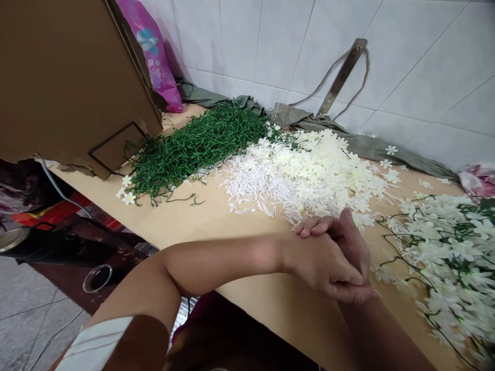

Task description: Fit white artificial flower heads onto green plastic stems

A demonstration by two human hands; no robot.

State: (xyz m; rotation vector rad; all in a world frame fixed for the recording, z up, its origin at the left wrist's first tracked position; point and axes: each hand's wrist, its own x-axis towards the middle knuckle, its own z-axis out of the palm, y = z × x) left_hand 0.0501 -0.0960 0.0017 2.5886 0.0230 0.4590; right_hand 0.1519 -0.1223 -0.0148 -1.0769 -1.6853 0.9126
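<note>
Low over the table, my left hand [320, 260] and my right hand [353, 245] are clasped together. My left hand is closed, its fingers and thumb curled about the lower edge of my right hand. From behind, the fingers of my right hand bend over the back of my left hand, its thumb pointing up. Anything small between the palms would be hidden. Just beyond the hands lies a heap of white artificial flower heads [317, 159], with a pile of thin white sticks [253, 180] at its left side. White flowers on green stems [456, 247] lie to the right.
A pile of green plastic stems [201, 141] covers the table's [185, 221] far left. Beside it stand a large cardboard box [69, 77] and a pink bag [162, 67]. A metal bar [342, 77] leans on the tiled wall [251, 46], above grey cloth [386, 147].
</note>
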